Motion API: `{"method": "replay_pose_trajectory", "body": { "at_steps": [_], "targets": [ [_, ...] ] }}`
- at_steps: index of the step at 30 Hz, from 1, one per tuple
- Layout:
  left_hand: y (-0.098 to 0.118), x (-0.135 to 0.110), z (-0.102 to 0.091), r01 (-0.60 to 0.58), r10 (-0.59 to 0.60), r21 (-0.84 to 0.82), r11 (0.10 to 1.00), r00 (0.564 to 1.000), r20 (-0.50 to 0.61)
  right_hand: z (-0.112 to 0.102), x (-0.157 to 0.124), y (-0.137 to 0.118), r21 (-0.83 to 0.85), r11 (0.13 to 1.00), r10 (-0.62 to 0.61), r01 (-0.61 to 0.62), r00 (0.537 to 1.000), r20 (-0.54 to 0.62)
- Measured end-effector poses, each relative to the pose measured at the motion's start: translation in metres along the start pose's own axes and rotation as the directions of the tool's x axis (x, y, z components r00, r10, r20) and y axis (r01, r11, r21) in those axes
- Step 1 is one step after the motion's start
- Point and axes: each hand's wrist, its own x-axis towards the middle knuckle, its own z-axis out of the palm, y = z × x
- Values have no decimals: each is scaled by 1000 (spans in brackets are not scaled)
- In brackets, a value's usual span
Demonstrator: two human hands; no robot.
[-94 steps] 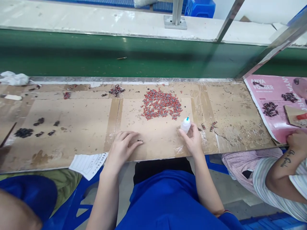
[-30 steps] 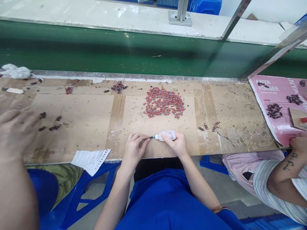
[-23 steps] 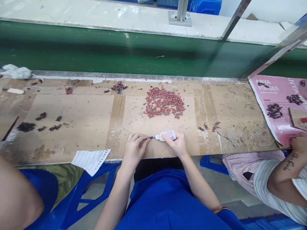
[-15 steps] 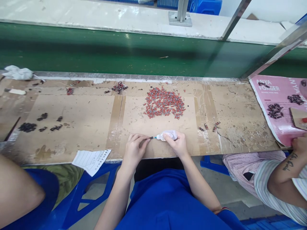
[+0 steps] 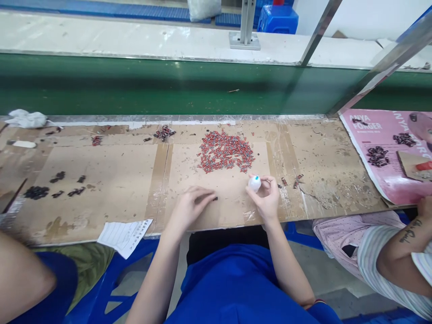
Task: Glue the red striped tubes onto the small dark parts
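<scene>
My left hand (image 5: 193, 206) is low over the cardboard, thumb and fingertips closed on a small dark part (image 5: 215, 198) too small to make out. To its right, my right hand (image 5: 266, 200) grips a white squeeze bottle (image 5: 254, 184); its blue tip points up and away from me. Beyond both hands lies a broad pile of small red and silver pieces (image 5: 224, 150). A few loose dark and red parts (image 5: 284, 181) rest just right of my right hand.
Cardboard (image 5: 128, 180) covers the bench. Dark parts (image 5: 37, 192) lie in clusters at left, near a paper sheet (image 5: 124, 236). A green belt (image 5: 135, 85) runs behind. Metal posts (image 5: 320, 33) rise at right. People sit on both sides; a pink sheet (image 5: 364, 180) is at right.
My right hand has moved right, away from my left hand, and the bottle has turned from lying sideways to tip up. Its tip has left the small dark part. The view has shifted slightly.
</scene>
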Motion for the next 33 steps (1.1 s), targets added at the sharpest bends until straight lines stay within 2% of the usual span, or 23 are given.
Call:
{"method": "replay_pose_trajectory", "body": {
  "at_steps": [4,7,10,13,15,17,18,20,22,24,26,29,33],
  "targets": [
    [-7,28,-4,118,-104,96,988,985,-137,-5,4,7,-81,997,-4,5,1000,12],
    [-13,46,0,136,-106,164,977,978,-177,-6,2,10,-137,990,-21,22,1000,12],
    [-18,55,6,138,-98,187,973,973,-209,-8,-7,7,-215,970,-126,115,991,-35],
    [-20,56,9,127,-85,185,975,972,-218,-8,-23,-1,-331,919,-277,213,948,-158],
    [-19,52,9,110,-66,187,976,972,-224,-3,-36,-7,-368,892,-339,261,926,-166],
    [-13,44,8,80,-33,188,979,971,-237,8,-47,-12,-311,911,-300,272,953,-47],
    [-8,38,7,59,-12,187,981,970,-242,15,-50,-13,-257,939,-231,230,973,24],
    [4,24,7,7,36,183,983,973,-229,30,-54,-14,-138,989,-42,59,991,124],
    [16,10,7,-55,87,178,982,980,-180,42,-53,-13,-36,992,128,-124,976,173],
    [26,0,7,-113,137,173,978,981,-135,50,-50,-11,34,971,227,-238,953,201],
    [29,-7,7,-159,180,167,973,977,-114,53,-48,-9,73,953,270,-293,936,227],
    [24,-14,6,-194,210,153,969,973,-95,52,-47,-8,98,941,291,-323,924,249],
    [6,-22,10,-129,149,172,977,983,-107,48,-48,-5,31,951,296,-308,933,206]
  ]
}}
